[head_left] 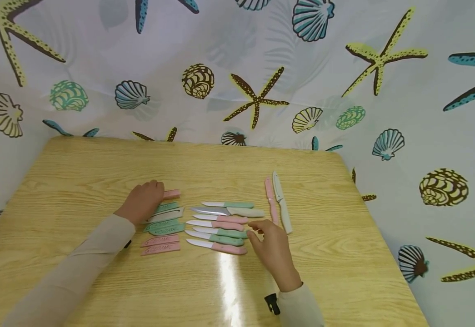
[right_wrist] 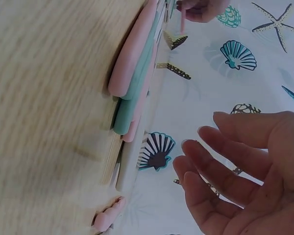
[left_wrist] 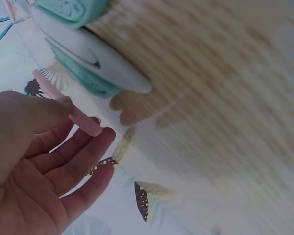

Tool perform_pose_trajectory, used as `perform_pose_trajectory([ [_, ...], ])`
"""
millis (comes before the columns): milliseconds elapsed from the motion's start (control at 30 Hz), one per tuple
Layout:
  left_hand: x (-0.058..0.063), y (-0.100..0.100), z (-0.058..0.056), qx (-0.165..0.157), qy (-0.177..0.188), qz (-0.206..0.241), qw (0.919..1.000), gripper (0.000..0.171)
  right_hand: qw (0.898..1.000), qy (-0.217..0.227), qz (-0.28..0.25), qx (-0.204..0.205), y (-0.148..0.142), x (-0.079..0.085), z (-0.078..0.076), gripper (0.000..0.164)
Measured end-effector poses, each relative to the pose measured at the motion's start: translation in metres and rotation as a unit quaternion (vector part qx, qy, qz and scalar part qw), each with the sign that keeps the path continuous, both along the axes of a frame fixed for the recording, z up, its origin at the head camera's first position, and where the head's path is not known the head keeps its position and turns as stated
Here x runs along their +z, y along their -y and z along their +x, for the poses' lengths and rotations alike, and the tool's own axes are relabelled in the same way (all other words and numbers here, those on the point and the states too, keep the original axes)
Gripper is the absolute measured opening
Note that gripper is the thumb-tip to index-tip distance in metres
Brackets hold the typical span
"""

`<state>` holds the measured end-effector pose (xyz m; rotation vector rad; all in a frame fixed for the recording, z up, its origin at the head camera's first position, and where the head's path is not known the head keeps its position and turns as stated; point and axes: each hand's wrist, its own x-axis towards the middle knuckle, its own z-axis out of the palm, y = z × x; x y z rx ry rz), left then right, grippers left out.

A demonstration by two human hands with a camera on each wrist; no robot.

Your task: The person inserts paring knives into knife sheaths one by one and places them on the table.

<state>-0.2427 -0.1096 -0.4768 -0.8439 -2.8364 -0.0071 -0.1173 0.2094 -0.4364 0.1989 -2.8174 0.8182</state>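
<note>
My left hand [head_left: 144,200] is at the far end of a column of blade sheaths, pinching a pink sheath [head_left: 172,194] between thumb and fingers. In the left wrist view the pink sheath [left_wrist: 84,121] appears above the tabletop. Nearer lie green sheaths [head_left: 164,229], a cream sheath [head_left: 165,215] and pink sheaths [head_left: 161,249]. To their right is a row of bare-bladed knives, with a cream-handled knife [head_left: 245,212], a pink-handled knife [head_left: 229,249] and several others. My right hand [head_left: 276,252] hovers by the handle ends, fingers loosely bent, holding nothing in the right wrist view.
Beyond my right hand lie a sheathed cream knife [head_left: 280,202] and a pink sheathed knife [head_left: 271,200], side by side. Everything is on a wooden table [head_left: 98,168]. A cloth [head_left: 229,41] printed with shells and starfish hangs behind and beside it.
</note>
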Motion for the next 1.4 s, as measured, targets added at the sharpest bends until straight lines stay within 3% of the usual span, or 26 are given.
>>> perform_pose_trajectory([
  [133,0.004,0.002,0.002,-0.016,-0.017,0.012,0.9997,0.017,1.0,-0.005,0.016,0.016,0.006,0.0,-0.008,0.018],
  [400,0.028,0.003,0.024,-0.029,0.018,0.07,0.997,0.024,0.996,0.013,0.064,0.056,0.023,0.001,-0.03,0.02],
  [600,0.037,0.005,0.038,-0.058,-0.012,0.084,0.9947,0.027,0.993,0.043,0.08,0.078,0.033,-0.004,-0.043,0.016],
  [800,0.044,0.013,0.049,-0.073,-0.039,0.127,0.9885,0.02,0.988,0.062,0.115,0.078,0.04,-0.008,-0.05,0.007],
  [1067,0.047,0.017,0.059,-0.104,-0.057,0.133,0.984,0.018,0.985,0.055,0.138,0.089,0.043,-0.016,-0.053,0.005],
  [1267,0.046,0.016,0.061,-0.114,-0.075,0.145,0.98,0.053,0.979,0.058,0.164,0.102,0.047,-0.019,-0.055,0.009],
  [1400,0.045,0.016,0.06,-0.117,-0.083,0.153,0.9778,0.052,0.973,0.042,0.194,0.117,0.05,-0.021,-0.056,0.01],
])
